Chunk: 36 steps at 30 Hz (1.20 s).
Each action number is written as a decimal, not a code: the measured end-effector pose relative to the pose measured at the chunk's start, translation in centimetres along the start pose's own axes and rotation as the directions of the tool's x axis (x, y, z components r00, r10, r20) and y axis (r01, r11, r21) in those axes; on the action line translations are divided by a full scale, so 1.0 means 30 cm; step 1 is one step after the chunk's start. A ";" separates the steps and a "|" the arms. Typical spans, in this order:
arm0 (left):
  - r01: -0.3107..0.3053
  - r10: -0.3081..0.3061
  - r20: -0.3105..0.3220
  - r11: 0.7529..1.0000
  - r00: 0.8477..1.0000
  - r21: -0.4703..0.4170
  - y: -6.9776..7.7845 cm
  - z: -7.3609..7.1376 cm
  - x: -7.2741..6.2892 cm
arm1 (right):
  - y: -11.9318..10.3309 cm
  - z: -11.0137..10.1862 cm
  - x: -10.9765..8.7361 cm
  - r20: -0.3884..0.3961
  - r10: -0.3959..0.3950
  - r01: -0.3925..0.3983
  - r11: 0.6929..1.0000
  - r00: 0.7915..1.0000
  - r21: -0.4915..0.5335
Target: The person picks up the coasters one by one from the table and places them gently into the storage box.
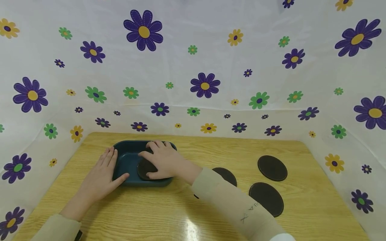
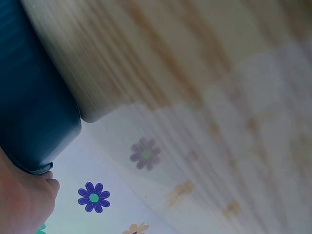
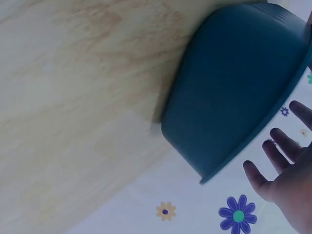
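A dark teal plastic tub [image 1: 129, 183] stands toward the back left of the table. At its left end, my left hand [image 1: 101, 174] rests on the rim with straight fingers, its thumb stretched over the front edge. The left wrist view shows that hand [image 2: 27, 200] against the tub's rim. Over the tub's right half is my right hand [image 1: 166, 160], fingers spread. A round black coaster [image 1: 144, 169] lies in the tub beneath it, partly hidden by the hand. In the right wrist view the fingers [image 3: 276, 156] are apart above the rim, with nothing visible between them.
Three more round black coasters lie on the wooden table: one [image 1: 227, 174] partly behind my right sleeve, another [image 1: 272, 168] at the back right, and one [image 1: 268, 197] nearer the front. White flowered cloth [image 1: 169, 60] encloses the table at the back and sides.
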State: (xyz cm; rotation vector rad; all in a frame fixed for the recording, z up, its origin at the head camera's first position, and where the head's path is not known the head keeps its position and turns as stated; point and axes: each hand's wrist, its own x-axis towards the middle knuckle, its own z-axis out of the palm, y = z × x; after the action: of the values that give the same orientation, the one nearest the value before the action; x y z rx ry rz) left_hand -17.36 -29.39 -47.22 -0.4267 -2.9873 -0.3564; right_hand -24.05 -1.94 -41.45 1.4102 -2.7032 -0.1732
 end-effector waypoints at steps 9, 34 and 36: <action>0.000 0.000 0.004 1.000 1.000 0.004 -0.007 0.000 0.001 | 0.030 -0.046 -0.073 0.001 -0.006 0.006 0.999 1.000 0.033; -0.021 0.022 -0.031 1.000 0.999 0.011 0.001 -0.002 -0.004 | 0.153 0.036 -0.384 -0.110 0.038 -0.029 0.996 0.993 0.088; -0.021 0.021 -0.030 1.000 0.999 0.007 0.001 -0.001 -0.004 | 0.167 0.055 -0.411 -0.116 0.043 -0.032 0.995 0.992 0.095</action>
State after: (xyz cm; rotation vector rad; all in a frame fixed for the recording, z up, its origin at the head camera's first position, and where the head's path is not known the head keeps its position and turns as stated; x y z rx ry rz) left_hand -17.23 -29.41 -47.21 -0.4480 -2.9513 -0.3481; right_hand -21.29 11.11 -42.69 1.3460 -2.6697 0.0382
